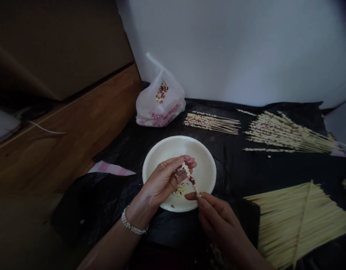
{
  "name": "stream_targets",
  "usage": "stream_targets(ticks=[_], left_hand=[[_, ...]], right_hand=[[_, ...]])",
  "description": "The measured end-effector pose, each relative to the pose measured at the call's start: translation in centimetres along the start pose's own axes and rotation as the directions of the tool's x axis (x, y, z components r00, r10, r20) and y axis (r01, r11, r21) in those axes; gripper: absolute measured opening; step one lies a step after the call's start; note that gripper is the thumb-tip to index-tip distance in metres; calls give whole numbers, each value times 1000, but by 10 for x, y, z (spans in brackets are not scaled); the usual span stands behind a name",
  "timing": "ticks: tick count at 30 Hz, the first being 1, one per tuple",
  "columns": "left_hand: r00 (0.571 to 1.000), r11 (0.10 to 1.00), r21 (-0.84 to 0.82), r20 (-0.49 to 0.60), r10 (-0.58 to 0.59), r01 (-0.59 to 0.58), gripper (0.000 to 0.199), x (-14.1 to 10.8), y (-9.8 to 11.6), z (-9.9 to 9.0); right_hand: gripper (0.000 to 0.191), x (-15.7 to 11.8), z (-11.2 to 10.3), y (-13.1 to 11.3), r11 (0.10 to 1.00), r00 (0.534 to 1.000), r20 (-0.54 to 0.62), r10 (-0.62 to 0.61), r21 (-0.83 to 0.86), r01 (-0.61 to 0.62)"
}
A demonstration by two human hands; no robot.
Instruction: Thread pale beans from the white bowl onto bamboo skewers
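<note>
Over a white bowl [206, 168], my two hands meet at a thin skewer [192, 180] threaded with pale and dark-red kernels that look like corn. My right hand [220, 217] pinches its lower end between thumb and fingers. The cupped left hand [165, 178], with a beaded bracelet at the wrist, has its thumb and fingers closed about the upper end. A few pale kernels seem to lie in that palm, partly hidden by the thumb. Loose yellowish kernels [180, 189] rest in the bottom of the bowl.
Behind the bowl stands a white plastic bag [161, 103] holding more kernels. Threaded skewers lie in a small bundle [209, 123] and a larger pile [282, 133] at right. Bare bamboo sticks [304, 221] are spread nearer me. Black plastic sheeting [116, 202] covers the surface.
</note>
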State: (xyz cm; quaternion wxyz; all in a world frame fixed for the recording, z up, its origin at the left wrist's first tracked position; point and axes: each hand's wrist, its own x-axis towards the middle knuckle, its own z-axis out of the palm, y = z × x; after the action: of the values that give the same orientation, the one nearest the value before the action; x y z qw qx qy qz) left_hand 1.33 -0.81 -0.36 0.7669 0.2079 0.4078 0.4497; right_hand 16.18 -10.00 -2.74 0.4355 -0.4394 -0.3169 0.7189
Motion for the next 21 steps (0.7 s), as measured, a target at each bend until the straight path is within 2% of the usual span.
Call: stream_targets(ticks=[4,8,10,13,16,21], left_hand=[[1000,998,-54,-5,-24,24,16,1,0,2],[997,980,-187,16,-69,71,26,4,4,1],[999,978,-204,29,-40,45,32,4,6,0],[999,991,-130,27,24,-20,49,3,7,-2],[999,997,-61,-4,41,-41,44,1,6,-1],[997,997,-46,-35,62,-64,30,2,4,2]], right_hand=[[28,1,0,-2,998,1000,-19,14,57,-13],[32,0,-1,-4,994,997,-4,71,87,-71],[34,-1,-2,-4,992,997,4,79,99,-79],[32,-1,-2,-3,989,996,21,88,119,-90],[31,0,-2,-3,985,995,20,100,139,-102],[30,0,-4,-2,983,995,8,101,151,-101]])
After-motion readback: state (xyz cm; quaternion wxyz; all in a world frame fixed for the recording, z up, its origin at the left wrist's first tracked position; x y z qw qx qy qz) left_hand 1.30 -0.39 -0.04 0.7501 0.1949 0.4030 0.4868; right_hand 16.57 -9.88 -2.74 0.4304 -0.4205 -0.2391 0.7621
